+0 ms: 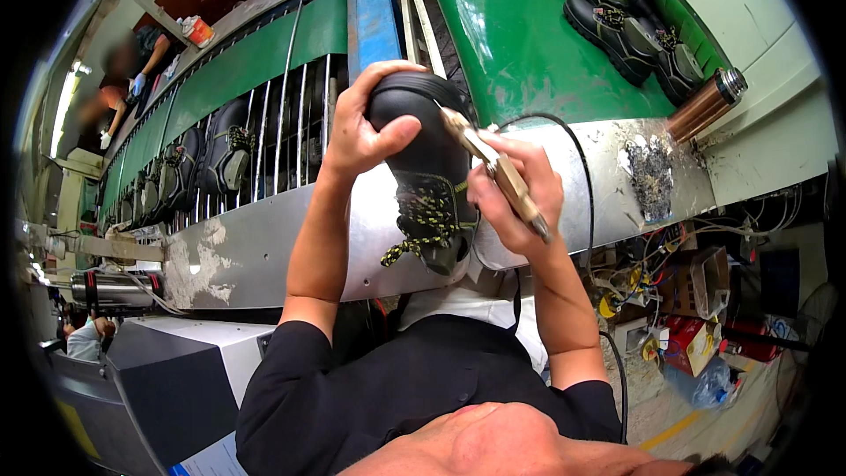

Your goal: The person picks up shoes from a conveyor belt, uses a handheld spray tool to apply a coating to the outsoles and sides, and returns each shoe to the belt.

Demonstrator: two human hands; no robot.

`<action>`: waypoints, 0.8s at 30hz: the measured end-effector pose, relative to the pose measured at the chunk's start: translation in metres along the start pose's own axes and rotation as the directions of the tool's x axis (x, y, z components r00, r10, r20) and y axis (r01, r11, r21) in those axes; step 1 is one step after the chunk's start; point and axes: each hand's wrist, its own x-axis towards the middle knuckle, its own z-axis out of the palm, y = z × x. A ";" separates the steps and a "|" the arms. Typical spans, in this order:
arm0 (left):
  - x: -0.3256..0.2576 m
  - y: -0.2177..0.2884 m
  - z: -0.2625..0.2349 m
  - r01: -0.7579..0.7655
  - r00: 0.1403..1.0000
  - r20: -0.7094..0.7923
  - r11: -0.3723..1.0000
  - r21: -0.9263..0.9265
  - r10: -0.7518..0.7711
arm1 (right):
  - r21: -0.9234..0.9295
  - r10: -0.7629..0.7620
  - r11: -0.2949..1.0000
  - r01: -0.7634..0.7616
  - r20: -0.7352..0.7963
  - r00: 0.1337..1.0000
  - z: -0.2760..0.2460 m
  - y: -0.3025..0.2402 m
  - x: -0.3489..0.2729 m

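Observation:
A black work shoe (412,134) with yellow-flecked laces stands toe-away in front of me, over the metal edge of the bench. Around the left of its toe curls my left hand (366,123), closed on it with the thumb across the upper. My right hand (522,189) grips a tan pen-shaped tool (504,171) like a pencil. Its thin tip meets the right side of the toe, near the sole edge. A black cable (577,152) loops close by the tool; where it joins is hidden by my hand.
Several black shoes (617,31) lie on the green belt (502,31) at the far right, near a copper-coloured flask (709,104). More shoes (225,148) rest on the roller rack at left. Other people (132,79) work at far left. Wires and boxes (692,339) crowd below right.

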 end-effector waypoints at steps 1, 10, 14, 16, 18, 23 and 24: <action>0.001 -0.004 -0.005 0.022 1.000 -0.016 1.000 -0.018 -0.022 | -0.009 -0.007 1.000 0.007 -0.021 1.000 0.006 0.006 0.006; 0.010 -0.032 -0.018 0.126 0.992 0.008 0.985 -0.120 -0.126 | 0.129 0.143 0.983 -0.129 -0.103 0.984 0.016 0.044 -0.033; 0.013 -0.045 -0.025 0.146 0.989 0.020 0.975 -0.165 -0.145 | 0.119 0.205 0.975 -0.188 -0.151 0.967 0.021 0.060 -0.065; 0.012 -0.052 -0.028 0.125 0.992 -0.009 0.974 -0.191 -0.129 | 0.095 0.210 0.976 -0.197 -0.151 0.966 0.024 0.067 -0.081; 0.010 -0.057 -0.031 0.114 0.992 -0.024 0.970 -0.217 -0.121 | 0.123 0.280 0.956 -0.265 -0.126 0.952 0.025 0.068 -0.096; 0.004 -0.075 -0.045 0.142 0.983 -0.086 0.970 -0.196 -0.161 | 0.074 0.236 0.971 -0.229 -0.097 0.967 0.027 0.069 -0.108; 0.001 -0.079 -0.048 0.154 0.978 -0.108 0.965 -0.211 -0.180 | 0.081 0.268 0.962 -0.262 -0.085 0.960 0.026 0.070 -0.109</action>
